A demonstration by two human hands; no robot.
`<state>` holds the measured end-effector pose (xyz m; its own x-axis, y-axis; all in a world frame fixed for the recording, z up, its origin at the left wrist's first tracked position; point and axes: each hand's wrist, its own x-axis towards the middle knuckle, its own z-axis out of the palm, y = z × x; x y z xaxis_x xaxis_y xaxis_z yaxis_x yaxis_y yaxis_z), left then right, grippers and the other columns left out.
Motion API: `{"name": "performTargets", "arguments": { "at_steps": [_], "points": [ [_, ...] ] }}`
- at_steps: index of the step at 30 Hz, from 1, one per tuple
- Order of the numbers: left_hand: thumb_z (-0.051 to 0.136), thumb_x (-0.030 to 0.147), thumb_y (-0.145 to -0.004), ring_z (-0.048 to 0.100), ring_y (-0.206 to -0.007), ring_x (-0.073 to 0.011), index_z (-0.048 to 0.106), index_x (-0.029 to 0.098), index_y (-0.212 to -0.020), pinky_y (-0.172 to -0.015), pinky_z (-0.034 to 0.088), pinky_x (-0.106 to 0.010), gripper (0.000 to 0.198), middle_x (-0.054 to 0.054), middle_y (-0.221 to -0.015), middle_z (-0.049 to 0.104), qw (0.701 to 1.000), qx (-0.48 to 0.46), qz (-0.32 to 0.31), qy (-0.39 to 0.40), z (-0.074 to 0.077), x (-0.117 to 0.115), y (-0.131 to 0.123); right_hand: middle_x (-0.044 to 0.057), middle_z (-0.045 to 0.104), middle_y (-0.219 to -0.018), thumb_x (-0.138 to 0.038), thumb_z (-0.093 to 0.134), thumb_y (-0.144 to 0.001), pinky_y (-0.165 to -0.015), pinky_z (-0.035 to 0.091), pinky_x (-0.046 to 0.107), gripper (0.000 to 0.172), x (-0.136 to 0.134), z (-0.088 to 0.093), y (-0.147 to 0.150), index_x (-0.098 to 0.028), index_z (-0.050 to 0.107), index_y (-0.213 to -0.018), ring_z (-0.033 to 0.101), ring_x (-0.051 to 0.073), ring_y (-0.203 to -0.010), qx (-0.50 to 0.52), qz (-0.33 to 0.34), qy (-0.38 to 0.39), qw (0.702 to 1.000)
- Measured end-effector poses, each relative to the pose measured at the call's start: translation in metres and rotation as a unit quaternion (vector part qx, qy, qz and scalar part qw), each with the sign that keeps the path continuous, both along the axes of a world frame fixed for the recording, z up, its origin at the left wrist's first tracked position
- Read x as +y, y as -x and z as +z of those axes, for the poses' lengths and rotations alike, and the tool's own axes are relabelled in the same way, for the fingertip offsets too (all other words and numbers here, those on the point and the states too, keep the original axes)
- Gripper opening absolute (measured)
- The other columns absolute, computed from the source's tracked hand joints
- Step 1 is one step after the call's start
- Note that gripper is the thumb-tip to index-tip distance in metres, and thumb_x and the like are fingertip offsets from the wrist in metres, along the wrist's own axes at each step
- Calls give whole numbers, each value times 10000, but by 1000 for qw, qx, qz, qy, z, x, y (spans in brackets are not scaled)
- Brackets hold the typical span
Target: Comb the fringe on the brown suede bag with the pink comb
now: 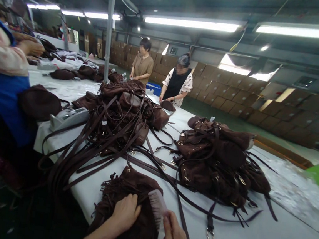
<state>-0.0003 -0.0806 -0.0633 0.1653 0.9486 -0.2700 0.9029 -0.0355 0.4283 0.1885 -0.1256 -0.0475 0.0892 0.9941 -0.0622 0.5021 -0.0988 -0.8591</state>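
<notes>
A dark brown fringed bag [140,179] lies at the near edge of the white table, its fringe bunched along the left side. My left hand [125,214] presses on the bag with the fingers curled into its surface; whether they grip the material is hard to see. In my right hand [173,235] is a pale wide-toothed comb [157,204], gripped by its handle. The comb's teeth face left and rest against or just over the bag's right side.
A tangled heap of brown bags and straps [125,111] sits beyond, with another pile of bags [215,161] to the right. Clear plastic wrapping [293,190] lies at far right. A person in a blue apron [4,100] stands at left; two people work across the table.
</notes>
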Motion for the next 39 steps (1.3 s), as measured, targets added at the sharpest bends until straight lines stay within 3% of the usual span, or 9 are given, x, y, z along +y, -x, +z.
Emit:
{"name": "performTargets", "arguments": {
  "at_steps": [5,11,18,21,26,29,33,36,39],
  "points": [
    [274,215,-960,625,-1044,-236,530,150,-1170,-883,449,-314,337,-131,-1110,652,998,-61,-11,0,-7,-3,16,-37,578,-533,-689,418,-826,-335,317,216,531,-7,19,-6,-212,540,-1025,467,124,-348,47,-43,53,997],
    [319,232,-967,663,-846,-168,559,228,-987,-727,410,-242,241,-35,-901,708,968,-249,22,-21,4,-15,28,-46,586,-577,-647,492,-829,-365,393,208,656,13,71,52,-199,418,-1303,521,135,-395,215,55,88,971],
    [346,341,-962,561,-648,-138,475,212,-718,-607,334,-257,305,12,-666,591,964,-258,30,-55,21,-11,49,183,723,-984,-125,365,-892,-721,535,359,506,40,41,75,-144,488,-1382,710,288,-825,-212,86,-12,973],
    [329,346,-965,575,-664,-146,491,209,-737,-613,341,-261,311,-1,-696,609,964,-259,10,-60,33,-10,48,172,743,-890,-77,426,-842,-729,533,360,535,34,24,79,-136,525,-1365,716,293,-774,-238,122,8,964],
    [414,324,-930,612,-774,-199,566,201,-799,-687,389,-289,236,-53,-822,669,964,-242,-35,-103,67,-14,36,79,729,-911,-247,586,-813,-720,546,304,533,25,14,89,-182,534,-1339,686,227,-788,103,97,-20,990],
    [419,367,-935,592,-804,-184,585,198,-838,-747,427,-281,257,-44,-842,645,912,-373,42,-167,80,-15,39,-41,607,-554,-366,703,-755,-372,391,175,699,26,27,83,-187,463,-1386,483,111,-400,353,78,82,929],
    [496,347,-888,561,-738,-137,547,190,-1109,-721,449,-258,275,-41,-986,628,827,-508,186,-151,73,-13,46,-78,524,-444,-378,761,-723,-309,276,116,811,24,48,74,-174,399,-1418,310,47,-309,510,103,110,847],
    [586,220,-781,532,-693,-117,515,189,-1211,-688,449,-244,438,-29,-969,634,826,-561,45,-38,60,-14,39,-45,569,-453,-425,767,-726,-283,293,133,860,18,52,74,-153,370,-1440,325,56,-280,514,150,102,838],
    [571,188,-753,532,-724,-141,620,156,-946,-670,443,-247,201,-9,-787,612,825,-564,-50,1,45,-12,22,-39,572,-467,-460,762,-745,-296,301,123,818,10,47,75,-153,416,-1420,338,49,-299,508,125,100,846]
  ]
}}
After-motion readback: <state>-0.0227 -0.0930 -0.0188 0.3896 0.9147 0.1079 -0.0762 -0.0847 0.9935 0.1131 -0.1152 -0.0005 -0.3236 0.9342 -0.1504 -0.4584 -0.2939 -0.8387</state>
